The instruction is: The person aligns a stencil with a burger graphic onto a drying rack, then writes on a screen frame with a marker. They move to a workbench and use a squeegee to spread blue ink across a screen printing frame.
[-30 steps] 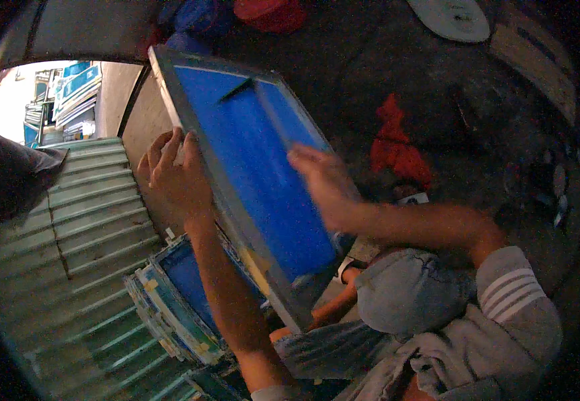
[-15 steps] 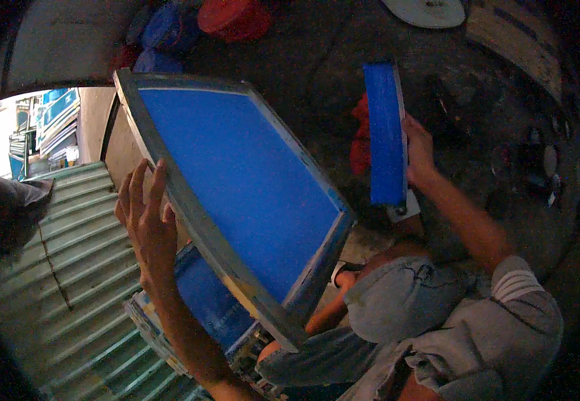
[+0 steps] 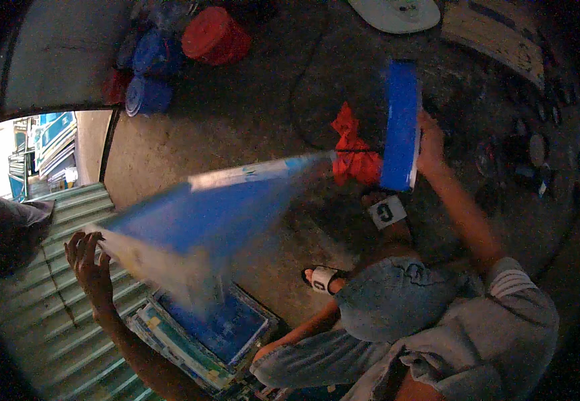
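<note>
My left hand grips the near left end of a screen-printing frame with blue mesh. The frame is smeared by motion, tilted nearly edge-on, its far corner pointing right. In my right hand is a long, narrow blue scoop coater with a pale metal edge, held upright in view, its blue face toward the left. My right fingers are wrapped round its edge and partly hidden. Below the moving frame lies a stack of other frames, the top one blue.
Corrugated metal sheeting lies at the left, with dark cloth over its far part. A red cloth is on the floor between frame and coater. Red and blue tubs stand far back; a cardboard piece lies far right.
The frame has swung from facing me to nearly edge-on, and its far end has dropped to the right. My left hand has moved left and down; the coater shifted slightly right.
</note>
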Demonstrator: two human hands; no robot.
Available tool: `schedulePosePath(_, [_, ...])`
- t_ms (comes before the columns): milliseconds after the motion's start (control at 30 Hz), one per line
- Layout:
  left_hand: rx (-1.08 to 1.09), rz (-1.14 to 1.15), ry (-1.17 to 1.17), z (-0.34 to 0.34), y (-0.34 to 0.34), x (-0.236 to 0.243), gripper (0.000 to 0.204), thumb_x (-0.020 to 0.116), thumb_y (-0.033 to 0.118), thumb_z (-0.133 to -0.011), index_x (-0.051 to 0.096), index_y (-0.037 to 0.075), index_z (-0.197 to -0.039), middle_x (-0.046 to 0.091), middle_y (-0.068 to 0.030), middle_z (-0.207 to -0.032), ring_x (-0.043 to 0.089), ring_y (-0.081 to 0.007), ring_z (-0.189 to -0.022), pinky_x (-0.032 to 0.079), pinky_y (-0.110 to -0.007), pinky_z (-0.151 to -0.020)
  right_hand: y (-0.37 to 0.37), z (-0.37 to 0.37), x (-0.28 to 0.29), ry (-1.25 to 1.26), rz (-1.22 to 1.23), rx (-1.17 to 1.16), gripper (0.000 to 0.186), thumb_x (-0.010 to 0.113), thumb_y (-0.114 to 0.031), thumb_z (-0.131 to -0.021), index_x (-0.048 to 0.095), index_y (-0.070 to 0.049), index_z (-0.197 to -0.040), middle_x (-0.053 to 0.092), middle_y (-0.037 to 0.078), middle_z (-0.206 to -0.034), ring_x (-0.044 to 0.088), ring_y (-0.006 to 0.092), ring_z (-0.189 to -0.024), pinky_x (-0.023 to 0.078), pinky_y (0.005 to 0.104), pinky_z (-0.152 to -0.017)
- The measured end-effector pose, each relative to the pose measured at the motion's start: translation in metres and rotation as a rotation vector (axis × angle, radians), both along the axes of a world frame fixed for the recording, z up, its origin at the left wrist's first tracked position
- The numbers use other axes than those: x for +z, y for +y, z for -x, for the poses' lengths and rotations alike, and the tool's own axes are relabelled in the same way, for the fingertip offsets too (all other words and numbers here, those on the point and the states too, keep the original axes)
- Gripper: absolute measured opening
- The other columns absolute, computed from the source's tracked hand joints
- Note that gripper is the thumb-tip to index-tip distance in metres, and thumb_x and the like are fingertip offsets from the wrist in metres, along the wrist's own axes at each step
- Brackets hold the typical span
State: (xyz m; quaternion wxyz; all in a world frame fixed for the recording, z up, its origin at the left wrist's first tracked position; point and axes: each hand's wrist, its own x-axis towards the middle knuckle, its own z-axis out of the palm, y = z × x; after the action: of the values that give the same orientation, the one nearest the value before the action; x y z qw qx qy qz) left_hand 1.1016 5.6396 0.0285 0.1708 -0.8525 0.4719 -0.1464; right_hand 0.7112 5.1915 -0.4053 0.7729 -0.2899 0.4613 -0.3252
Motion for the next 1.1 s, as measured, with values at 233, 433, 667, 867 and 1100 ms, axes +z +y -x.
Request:
schedulePosePath(233, [-0.082,0.222,0.1,0.051,-0.082,-0.043,0.017,0.07,0.014,-0.085,0.061,0.001,-0.081,0.056,-0.012,-0.074,0.051,-0.0305,-0.073,0.043,-0.043,-0.074,0.033,-0.006,0.062,-0.191,0.066,0.116,0.037,0.051,-0.037,-0.099,0.057,-0.006,-0.12,0.065,0.009,-0.097,0.065,0.0214,-0.082,0.057,0.038,-0.073])
schedulePosePath(433, [0.487,0.402,0.213,0.075,-0.047,-0.058,0.04,0.066,0.026,-0.093,0.051,0.0,-0.066,0.045,-0.0083,-0.057,0.038,-0.0178,-0.057,0.034,-0.037,-0.055,0.074,-0.041,0.013,-0.165,-0.139,0.334,0.038,0.054,-0.035,-0.099,0.058,-0.005,-0.121,0.067,0.009,-0.097,0.066,0.0206,-0.08,0.057,0.0378,-0.073])
schedulePosePath(667, [0.673,0.647,0.364,0.118,-0.043,-0.107,0.046,0.066,0.031,-0.094,0.052,0.002,-0.061,0.042,0.0,-0.056,0.034,-0.0106,-0.056,0.03,-0.033,-0.051,0.099,-0.125,-0.088,0.004,0.076,0.555,0.036,0.057,-0.027,-0.098,0.062,-0.006,-0.127,0.069,0.007,-0.108,0.066,0.0187,-0.091,0.054,0.0352,-0.082])
schedulePosePath(867, [0.7,0.882,0.491,0.139,-0.044,-0.128,0.046,0.06,0.031,-0.099,0.056,0.002,-0.063,0.05,0.0016,-0.057,0.042,-0.0076,-0.056,0.033,-0.028,-0.051,0.114,-0.195,-0.077,0.204,0.456,0.747,0.043,0.054,-0.029,-0.099,0.057,-0.006,-0.135,0.068,0.011,-0.117,0.066,0.0205,-0.1,0.051,0.0332,-0.088])
schedulePosePath(1100, [0.675,1.151,0.596,0.147,-0.049,-0.135,0.035,0.049,0.026,-0.104,0.065,-0.001,-0.087,0.06,-0.001,-0.073,0.052,-0.0073,-0.063,0.041,-0.024,-0.058,0.139,-0.238,-0.102,0.344,0.602,0.753,0.04,0.052,-0.036,-0.098,0.06,-0.019,-0.133,0.069,0.012,-0.118,0.067,0.0266,-0.104,0.05,0.036,-0.092])
